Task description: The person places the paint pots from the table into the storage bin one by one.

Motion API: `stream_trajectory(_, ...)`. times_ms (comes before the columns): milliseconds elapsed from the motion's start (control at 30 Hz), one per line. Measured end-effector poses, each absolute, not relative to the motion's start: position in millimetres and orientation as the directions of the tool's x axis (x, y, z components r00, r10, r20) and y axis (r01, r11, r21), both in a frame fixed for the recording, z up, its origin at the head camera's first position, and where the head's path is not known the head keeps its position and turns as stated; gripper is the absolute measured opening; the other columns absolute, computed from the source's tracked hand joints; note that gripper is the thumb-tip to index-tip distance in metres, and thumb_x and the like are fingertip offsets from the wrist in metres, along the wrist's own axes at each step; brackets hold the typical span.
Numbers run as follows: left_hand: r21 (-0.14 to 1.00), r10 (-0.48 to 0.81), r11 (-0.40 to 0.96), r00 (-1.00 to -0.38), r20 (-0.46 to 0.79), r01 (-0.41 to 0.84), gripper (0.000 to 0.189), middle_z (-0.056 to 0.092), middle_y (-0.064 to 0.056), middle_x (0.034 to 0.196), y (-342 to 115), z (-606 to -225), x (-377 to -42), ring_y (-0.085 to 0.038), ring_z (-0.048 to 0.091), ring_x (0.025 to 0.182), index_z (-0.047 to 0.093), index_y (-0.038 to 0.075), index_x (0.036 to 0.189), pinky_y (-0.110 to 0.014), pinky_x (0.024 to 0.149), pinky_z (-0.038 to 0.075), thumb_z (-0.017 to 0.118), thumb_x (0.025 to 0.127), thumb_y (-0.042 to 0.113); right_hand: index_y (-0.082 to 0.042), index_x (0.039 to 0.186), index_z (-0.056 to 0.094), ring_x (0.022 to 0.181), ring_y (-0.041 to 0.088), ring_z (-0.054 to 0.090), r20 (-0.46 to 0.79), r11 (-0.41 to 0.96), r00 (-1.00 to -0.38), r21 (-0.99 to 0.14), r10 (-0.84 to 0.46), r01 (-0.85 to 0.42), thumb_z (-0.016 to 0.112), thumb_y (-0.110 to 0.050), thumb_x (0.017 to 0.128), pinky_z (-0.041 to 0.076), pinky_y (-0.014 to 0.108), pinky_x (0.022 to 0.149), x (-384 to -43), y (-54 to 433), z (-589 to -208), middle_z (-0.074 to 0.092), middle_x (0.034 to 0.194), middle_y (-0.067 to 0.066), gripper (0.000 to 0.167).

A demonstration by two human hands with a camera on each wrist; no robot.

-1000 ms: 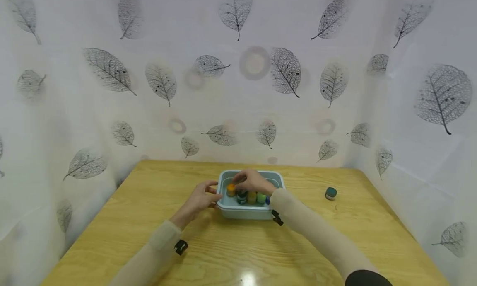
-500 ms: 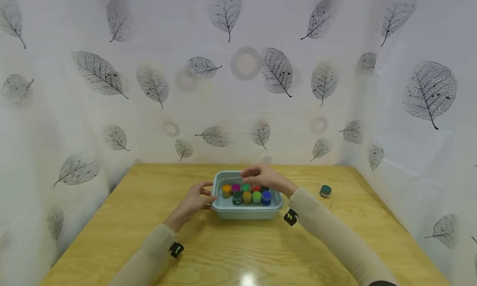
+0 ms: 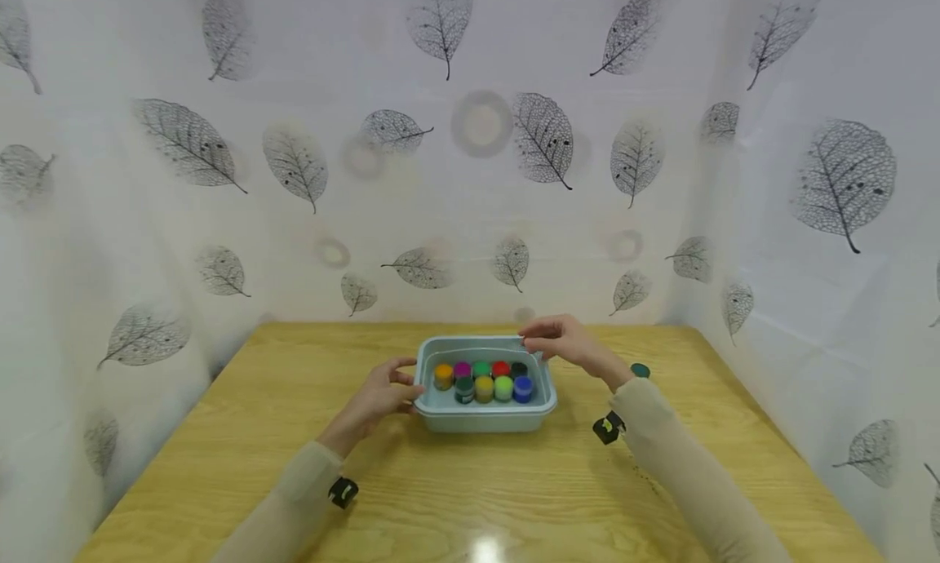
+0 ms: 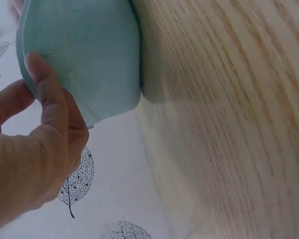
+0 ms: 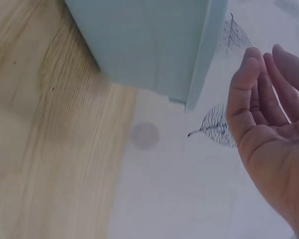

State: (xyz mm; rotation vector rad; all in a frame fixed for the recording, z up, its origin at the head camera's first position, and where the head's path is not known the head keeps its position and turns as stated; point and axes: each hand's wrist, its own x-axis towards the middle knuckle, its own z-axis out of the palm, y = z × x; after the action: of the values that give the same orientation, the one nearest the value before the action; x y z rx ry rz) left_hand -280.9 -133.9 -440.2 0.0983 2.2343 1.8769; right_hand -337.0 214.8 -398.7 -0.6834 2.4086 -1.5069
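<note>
A pale blue plastic basin (image 3: 485, 423) stands on the table and holds several small paint pots in two rows. The back row runs from an orange pot (image 3: 444, 376) through magenta, green and red to black; dark green, ochre, light green and a blue pot (image 3: 523, 389) make up the front. My left hand (image 3: 383, 393) grips the basin's left rim between thumb and fingers, as the left wrist view also shows. Over the back right corner is my right hand (image 3: 569, 343), its fingers loosely bent with nothing between them; the right wrist view shows it apart from the basin wall.
Right of the basin, a dark teal-lidded pot (image 3: 640, 370) stands on the wooden table (image 3: 441, 498), partly hidden by the right forearm. A white curtain (image 3: 455, 204) printed with leaves hangs behind the table and along both sides.
My right hand has lifted from among the pots and moved right to the basin's back corner, uncovering both rows. My left hand keeps its place on the rim. The head view has shifted slightly.
</note>
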Motion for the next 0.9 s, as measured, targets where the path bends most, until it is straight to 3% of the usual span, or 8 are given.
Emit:
stream_trajectory(133, 0.978, 0.189, 0.184, -0.973, -0.13, -0.094, 0.059, 0.052, -0.018, 0.105, -136.2, -439.2, -283.3, -0.021, 0.062, 0.075, 0.041, 0.0, 0.144, -0.037, 0.07, 0.063, 0.065, 0.09, -0.004, -0.001, 0.128, 0.061, 0.1, 0.032, 0.064, 0.075, 0.347, -0.898, -0.906, -0.433, -0.243, 0.062, -0.023, 0.097, 0.059, 0.043, 0.08, -335.1, 233.1, -397.5, 0.063, 0.122, 0.027, 0.038)
stream_trajectory(333, 0.977, 0.208, 0.197, -0.97, -0.123, -0.082, 0.061, 0.051, -0.018, 0.105, -137.9, -432.1, -286.1, -0.02, 0.062, 0.073, 0.039, -0.002, 0.145, -0.039, 0.071, 0.063, 0.065, 0.09, -0.003, -0.002, 0.129, 0.06, 0.094, 0.014, 0.065, 0.093, 0.374, -0.923, -0.896, -0.373, -0.241, 0.063, -0.025, 0.097, 0.058, 0.041, 0.081, -334.2, 261.3, -398.5, 0.066, 0.121, 0.016, 0.04)
stream_trajectory(600, 0.974, 0.209, 0.2, -0.967, -0.145, -0.103, 0.061, 0.05, -0.017, 0.103, -137.3, -430.2, -284.7, -0.02, 0.062, 0.074, 0.038, -0.002, 0.145, -0.042, 0.073, 0.063, 0.065, 0.09, -0.004, -0.005, 0.128, 0.062, 0.099, 0.007, 0.065, 0.132, 0.463, -0.929, -0.837, -0.347, -0.292, 0.065, -0.023, 0.095, 0.057, 0.033, 0.083, -333.0, 301.2, -406.9, 0.064, 0.126, 0.019, 0.037)
stream_trajectory(733, 0.973, 0.21, 0.205, -0.967, -0.146, -0.103, 0.06, 0.051, -0.018, 0.103, -136.0, -432.8, -282.6, -0.02, 0.063, 0.075, 0.039, -0.002, 0.144, -0.042, 0.073, 0.062, 0.065, 0.09, -0.004, -0.006, 0.126, 0.064, 0.101, 0.009, 0.065, 0.117, 0.503, -0.932, -0.815, -0.342, -0.287, 0.067, -0.024, 0.094, 0.056, 0.03, 0.088, -331.5, 320.2, -413.4, 0.064, 0.126, 0.018, 0.037)
stream_trajectory(900, 0.972, 0.209, 0.209, -0.966, -0.153, -0.109, 0.06, 0.052, -0.018, 0.105, -133.3, -435.9, -283.0, -0.021, 0.064, 0.076, 0.04, -0.001, 0.144, -0.039, 0.071, 0.063, 0.066, 0.089, -0.004, -0.006, 0.128, 0.062, 0.11, 0.024, 0.063, 0.093, 0.547, -0.937, -0.79, -0.338, -0.275, 0.066, -0.026, 0.095, 0.055, 0.039, 0.093, -326.8, 338.5, -420.2, 0.063, 0.128, 0.019, 0.039)
